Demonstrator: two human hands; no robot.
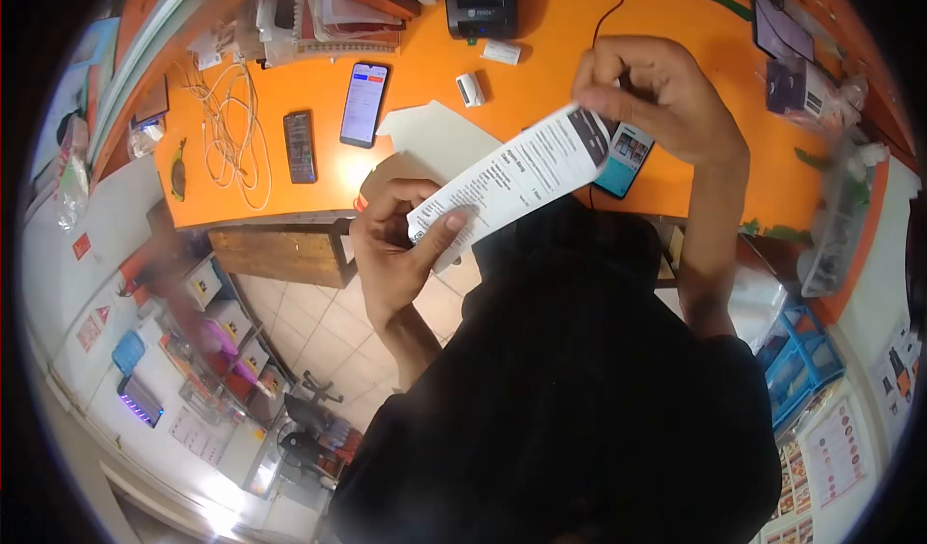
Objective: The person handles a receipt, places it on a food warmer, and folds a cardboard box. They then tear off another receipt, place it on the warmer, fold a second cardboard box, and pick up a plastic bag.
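A long printed receipt (502, 179) stretches slantwise between my two hands, above the front edge of the orange table. My left hand (401, 245) grips its lower left end, thumb on top of the print. At the upper right end, where a dark printed band shows, my right hand (661, 95) pinches the paper between thumb and bent fingers. Under the receipt lies a pale sheet (439, 131), partly covered. Just below my right hand rests a phone (626, 158) with a lit screen, its upper part hidden by the receipt and hand.
A black receipt printer (481, 1) stands at the back of the orange table (541, 71). Two more phones, one lit (364, 105) and one dark (300, 146), lie at left beside a coiled cable (241, 129). A small white box (470, 89) sits nearer the middle.
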